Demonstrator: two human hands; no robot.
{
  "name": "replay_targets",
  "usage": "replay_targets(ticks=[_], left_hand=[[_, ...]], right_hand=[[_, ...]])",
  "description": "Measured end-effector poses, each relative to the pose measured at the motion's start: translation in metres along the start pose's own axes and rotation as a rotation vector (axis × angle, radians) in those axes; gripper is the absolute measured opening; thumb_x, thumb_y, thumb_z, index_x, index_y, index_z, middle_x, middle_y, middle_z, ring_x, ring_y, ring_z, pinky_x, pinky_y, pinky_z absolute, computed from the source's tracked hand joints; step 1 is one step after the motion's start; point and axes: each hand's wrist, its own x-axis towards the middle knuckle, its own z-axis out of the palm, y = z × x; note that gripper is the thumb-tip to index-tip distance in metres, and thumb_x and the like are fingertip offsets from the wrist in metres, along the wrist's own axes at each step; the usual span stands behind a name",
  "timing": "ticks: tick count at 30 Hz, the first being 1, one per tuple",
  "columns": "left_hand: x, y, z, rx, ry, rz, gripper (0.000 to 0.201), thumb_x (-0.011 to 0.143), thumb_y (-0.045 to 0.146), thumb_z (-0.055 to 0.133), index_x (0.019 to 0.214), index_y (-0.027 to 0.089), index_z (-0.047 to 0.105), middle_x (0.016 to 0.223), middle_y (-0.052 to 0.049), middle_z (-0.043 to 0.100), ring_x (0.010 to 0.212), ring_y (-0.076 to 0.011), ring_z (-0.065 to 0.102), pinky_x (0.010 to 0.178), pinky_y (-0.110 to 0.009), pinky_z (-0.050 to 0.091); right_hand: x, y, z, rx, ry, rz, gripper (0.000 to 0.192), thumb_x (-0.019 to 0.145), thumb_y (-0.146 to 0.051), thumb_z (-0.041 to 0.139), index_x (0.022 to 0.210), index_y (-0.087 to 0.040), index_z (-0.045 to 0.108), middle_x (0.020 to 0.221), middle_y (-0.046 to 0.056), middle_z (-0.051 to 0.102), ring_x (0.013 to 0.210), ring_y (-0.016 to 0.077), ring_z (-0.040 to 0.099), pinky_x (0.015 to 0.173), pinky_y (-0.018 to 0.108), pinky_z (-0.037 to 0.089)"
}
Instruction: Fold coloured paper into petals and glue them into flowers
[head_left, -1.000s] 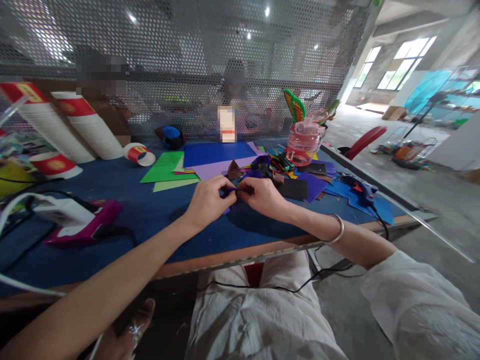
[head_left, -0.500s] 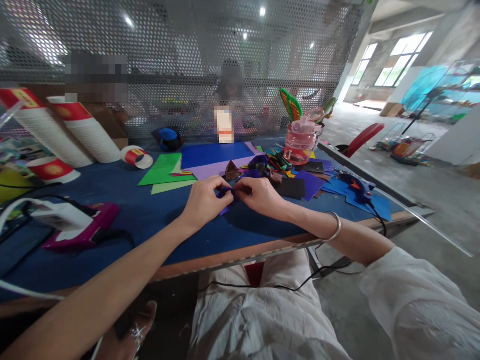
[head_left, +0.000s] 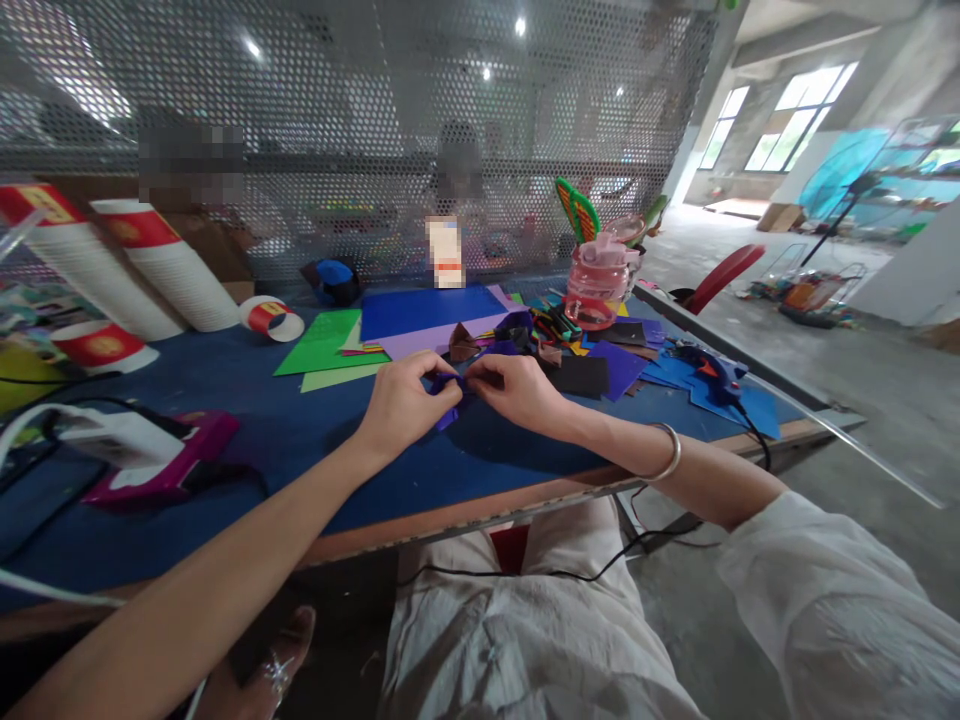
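Note:
A small folded piece of purple paper (head_left: 448,418) is pinched between the thumb and fingers of my left hand (head_left: 405,400). My right hand (head_left: 525,392) is closed in a pinch at the paper's right edge, its fingertips close to the left ones and partly hiding the piece. Just beyond the hands lie a brown folded paper piece (head_left: 463,343) and dark purple folded pieces (head_left: 514,328). A black paper sheet (head_left: 585,376) and a purple sheet (head_left: 619,370) lie right of my right hand.
Green paper (head_left: 319,340) and a blue sheet (head_left: 420,312) lie behind my hands. A pink bottle (head_left: 598,285) and a glue gun (head_left: 716,375) are at the right. Stacked paper cups (head_left: 176,270) and a magenta power strip (head_left: 214,440) stand left. A perforated metal screen (head_left: 337,120) rises behind.
The purple paper has turned slightly between my fingertips, and more of it shows below my left thumb. Both hands stay in nearly the same place; the view has shifted a little.

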Motion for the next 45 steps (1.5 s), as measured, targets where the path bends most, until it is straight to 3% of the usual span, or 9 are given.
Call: replay_targets(ticks=[8, 13, 17, 22, 27, 31, 37, 45], left_hand=[[-0.001, 0.001, -0.001, -0.033, -0.016, -0.009, 0.016, 0.073, 0.026, 0.060, 0.078, 0.018, 0.073, 0.078, -0.003, 0.075, 0.068, -0.0173, 0.064, 0.064, -0.027, 0.049], [0.003, -0.005, -0.002, -0.118, -0.115, -0.047, 0.021, 0.076, 0.031, 0.063, 0.087, 0.017, 0.075, 0.080, -0.005, 0.076, 0.072, -0.0199, 0.068, 0.066, -0.029, 0.053], [0.007, -0.010, -0.001, -0.287, -0.196, -0.031, 0.034, 0.076, 0.034, 0.070, 0.104, 0.016, 0.075, 0.097, -0.009, 0.079, 0.087, -0.0234, 0.072, 0.082, -0.035, 0.058], [0.010, -0.013, 0.000, -0.440, -0.147, -0.073, 0.047, 0.071, 0.037, 0.078, 0.112, 0.014, 0.071, 0.114, -0.014, 0.077, 0.108, -0.0266, 0.071, 0.102, -0.042, 0.054], [0.013, -0.013, -0.004, -0.600, -0.173, -0.292, 0.056, 0.079, 0.065, 0.070, 0.104, 0.014, 0.073, 0.104, -0.015, 0.077, 0.095, -0.0260, 0.073, 0.080, -0.037, 0.062], [0.014, -0.010, -0.007, -0.694, -0.195, -0.392, 0.053, 0.084, 0.067, 0.067, 0.096, 0.017, 0.076, 0.098, -0.014, 0.078, 0.094, -0.0263, 0.074, 0.070, -0.032, 0.062], [0.011, -0.007, -0.006, -0.728, -0.328, -0.409, 0.053, 0.083, 0.068, 0.070, 0.095, 0.016, 0.078, 0.089, -0.012, 0.078, 0.081, -0.0246, 0.072, 0.064, -0.037, 0.065], [0.010, -0.007, -0.007, -0.717, -0.378, -0.359, 0.052, 0.075, 0.065, 0.077, 0.099, 0.018, 0.078, 0.101, -0.011, 0.078, 0.090, -0.0249, 0.072, 0.070, -0.037, 0.067]], right_hand=[[-0.002, -0.004, -0.002, -0.026, -0.031, -0.016, 0.009, 0.083, -0.009, 0.064, 0.083, -0.012, 0.073, 0.071, 0.000, 0.069, 0.066, 0.0094, 0.058, 0.065, 0.021, 0.040], [-0.001, -0.002, -0.004, -0.017, -0.010, 0.048, 0.008, 0.085, -0.015, 0.065, 0.082, -0.013, 0.072, 0.068, -0.002, 0.066, 0.063, 0.0084, 0.053, 0.063, 0.021, 0.038], [0.002, 0.003, -0.007, 0.002, 0.000, 0.111, 0.009, 0.085, -0.018, 0.064, 0.083, -0.014, 0.072, 0.067, -0.003, 0.066, 0.062, 0.0091, 0.054, 0.062, 0.022, 0.039], [0.005, 0.012, -0.007, 0.084, -0.002, 0.153, 0.011, 0.089, -0.020, 0.062, 0.085, -0.015, 0.071, 0.067, -0.001, 0.068, 0.064, 0.0109, 0.061, 0.063, 0.022, 0.043], [0.006, 0.019, -0.007, 0.097, 0.011, 0.156, 0.012, 0.090, -0.020, 0.061, 0.085, -0.015, 0.071, 0.068, 0.000, 0.069, 0.063, 0.0113, 0.061, 0.062, 0.023, 0.045], [0.005, 0.018, -0.007, 0.116, 0.008, 0.166, 0.012, 0.090, -0.019, 0.061, 0.083, -0.015, 0.069, 0.068, 0.000, 0.069, 0.062, 0.0108, 0.062, 0.061, 0.022, 0.045], [0.005, 0.017, -0.008, 0.150, -0.003, 0.181, 0.010, 0.091, -0.019, 0.062, 0.088, -0.015, 0.070, 0.069, 0.000, 0.070, 0.063, 0.0109, 0.063, 0.061, 0.022, 0.046], [0.006, 0.018, -0.009, 0.186, 0.010, 0.191, 0.009, 0.091, -0.019, 0.062, 0.086, -0.015, 0.069, 0.069, -0.001, 0.070, 0.061, 0.0104, 0.064, 0.060, 0.021, 0.048]])
